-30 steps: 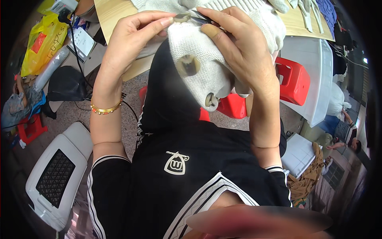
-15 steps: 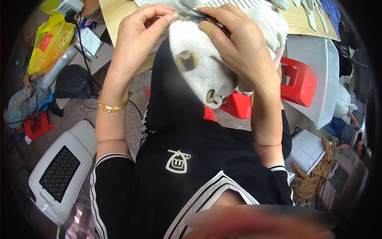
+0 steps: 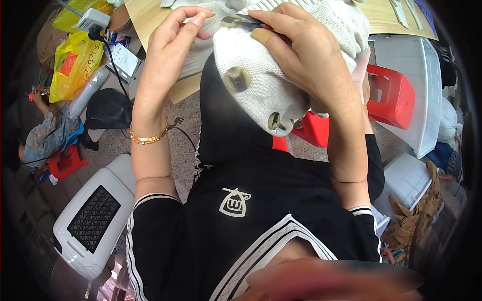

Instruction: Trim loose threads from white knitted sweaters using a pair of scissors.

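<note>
While its upper part lies on the tabletop (image 3: 386, 16), the cream knit garment (image 3: 266, 65) hangs over the near edge toward the person's lap. Its long axis slants down and slightly right, its narrow, rounded end pointing at the person's body. Along its left border sit a top button (image 3: 228, 21), a middle button (image 3: 238, 79) and a lowest button (image 3: 274, 121).

The right hand (image 3: 309, 52) is closed around a slim dark tool (image 3: 249, 22), which lies nearly level, tip leftward over the top button. Its rear is hidden in the palm, so its kind is hard to make out; the lower fingers' hold on the knit cannot be seen either.

Left of that button and apart from it, the left hand (image 3: 173, 42) has thumb and forefinger almost meeting; whether a thread lies between them I cannot tell. The garment's far part is cut off by the upper edge. Beyond its right side stands a red stool (image 3: 396, 95), partly covered by the right forearm.
</note>
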Tool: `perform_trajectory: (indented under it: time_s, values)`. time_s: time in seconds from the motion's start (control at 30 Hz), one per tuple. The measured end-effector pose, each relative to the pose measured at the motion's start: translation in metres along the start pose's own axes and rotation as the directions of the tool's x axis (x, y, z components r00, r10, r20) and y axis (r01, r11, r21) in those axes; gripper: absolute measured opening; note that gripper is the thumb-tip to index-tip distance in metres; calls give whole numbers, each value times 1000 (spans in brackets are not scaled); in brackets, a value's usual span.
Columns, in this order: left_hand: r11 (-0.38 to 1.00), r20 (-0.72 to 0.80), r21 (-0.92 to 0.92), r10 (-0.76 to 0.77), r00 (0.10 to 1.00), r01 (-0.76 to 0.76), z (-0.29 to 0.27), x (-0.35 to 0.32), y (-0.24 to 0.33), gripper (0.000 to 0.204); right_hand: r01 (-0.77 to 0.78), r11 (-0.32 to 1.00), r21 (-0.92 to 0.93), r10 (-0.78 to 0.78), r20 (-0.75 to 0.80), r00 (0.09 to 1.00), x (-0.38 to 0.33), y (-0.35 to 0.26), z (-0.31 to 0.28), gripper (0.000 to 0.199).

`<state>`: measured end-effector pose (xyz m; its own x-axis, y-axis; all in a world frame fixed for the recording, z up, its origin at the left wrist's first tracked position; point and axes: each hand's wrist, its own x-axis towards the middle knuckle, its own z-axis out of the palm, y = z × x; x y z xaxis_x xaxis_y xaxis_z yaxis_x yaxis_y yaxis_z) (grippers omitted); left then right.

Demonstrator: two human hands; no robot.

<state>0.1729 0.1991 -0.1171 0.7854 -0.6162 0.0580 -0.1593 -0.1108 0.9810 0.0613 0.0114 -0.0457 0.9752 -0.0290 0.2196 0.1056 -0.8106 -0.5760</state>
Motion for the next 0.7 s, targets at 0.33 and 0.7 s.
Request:
perform_trajectory:
  time_s: [0.33, 0.7]
  values:
    - [973, -59, 198, 135, 989, -121, 7, -4, -6, 25, 20, 999, 26, -19, -26, 999, -1, 2, 2, 20]
    - [972, -89, 216, 116, 989, -95, 13, -7, 10, 19, 45, 999, 21, -43, -82, 996, -3, 5, 7, 20]
